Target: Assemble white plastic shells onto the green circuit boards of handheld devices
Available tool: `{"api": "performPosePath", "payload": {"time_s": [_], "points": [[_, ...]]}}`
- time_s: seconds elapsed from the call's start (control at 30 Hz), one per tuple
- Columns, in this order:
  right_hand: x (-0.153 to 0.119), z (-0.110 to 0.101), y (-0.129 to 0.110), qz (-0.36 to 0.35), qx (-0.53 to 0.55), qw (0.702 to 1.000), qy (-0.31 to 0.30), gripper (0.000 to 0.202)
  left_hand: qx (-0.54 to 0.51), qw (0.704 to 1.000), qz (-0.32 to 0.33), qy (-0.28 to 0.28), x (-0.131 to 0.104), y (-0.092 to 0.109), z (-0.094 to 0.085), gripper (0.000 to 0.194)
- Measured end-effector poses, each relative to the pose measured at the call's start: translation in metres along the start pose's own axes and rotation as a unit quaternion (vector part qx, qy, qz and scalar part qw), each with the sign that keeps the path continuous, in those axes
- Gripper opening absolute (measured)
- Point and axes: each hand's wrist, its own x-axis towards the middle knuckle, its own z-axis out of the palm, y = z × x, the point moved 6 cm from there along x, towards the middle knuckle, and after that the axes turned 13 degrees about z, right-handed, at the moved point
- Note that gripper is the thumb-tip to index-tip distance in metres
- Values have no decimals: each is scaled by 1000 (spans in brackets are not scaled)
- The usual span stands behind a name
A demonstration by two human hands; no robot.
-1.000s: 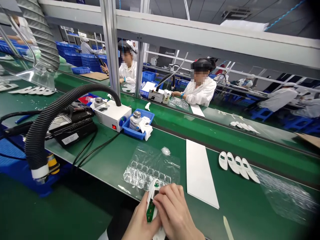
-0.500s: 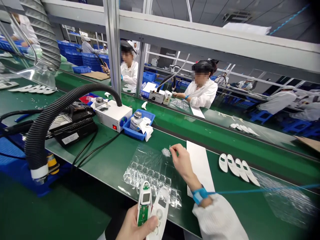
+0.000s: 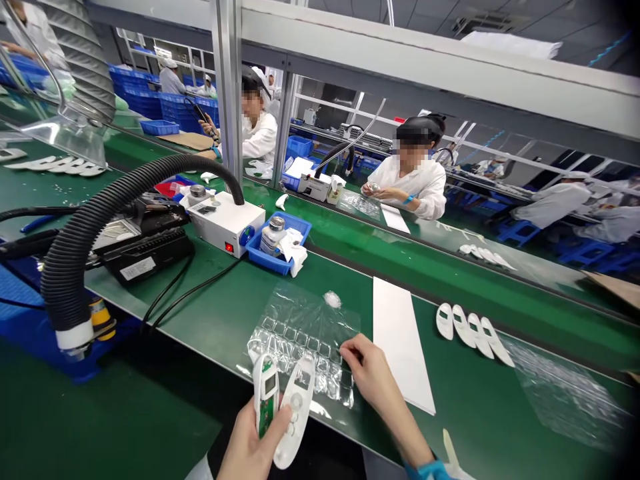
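My left hand holds two halves of a white handheld device near the bench edge. One half shows a green circuit board and a small screen; the other is a white cover with a window and round openings. Behind them, a clear plastic sheet with rows of transparent square pieces lies on the bench. My right hand is at the sheet's right edge, thumb and forefinger pinched together; what they grip, if anything, is too small to make out. A crumpled clump of clear film rests on the sheet's far part.
A white board lies right of the sheet, then several white covers and a plastic bag. Leftward stand a blue tray with a bottle, a white box and a black hose. Co-workers sit opposite.
My right hand has come from the film clump back toward me, to the sheet's right edge. My left hand has shifted slightly left with the two device halves.
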Motion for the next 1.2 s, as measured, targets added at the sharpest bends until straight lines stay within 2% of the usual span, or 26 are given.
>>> {"api": "performPosePath", "payload": {"time_s": [0.17,0.27,0.37,0.43,0.5,0.57,0.7,0.87,1.2], "points": [[-5,5,3,16,29,999,23,27,23,1000,18,2,0,-5,6,55],[-15,5,-1,-4,41,998,38,26,32,999,18,15,0,-10,7,55],[-31,-5,-9,-46,61,993,92,22,47,998,18,29,-1,-13,7,55],[-40,-14,-14,-42,110,987,109,22,55,998,19,36,-1,-14,8,55],[-45,-18,-20,-10,174,982,78,23,55,997,22,41,-1,-15,10,54],[-49,-15,-29,17,220,975,19,26,50,997,27,43,-1,-15,12,54],[-55,1,-45,22,219,974,-53,28,66,997,39,30,0,-17,16,52],[-54,15,-46,19,181,982,-58,28,97,994,50,8,0,-18,16,50],[-54,22,-47,-5,137,990,-37,25,112,992,51,8,1,-18,15,56]]}}
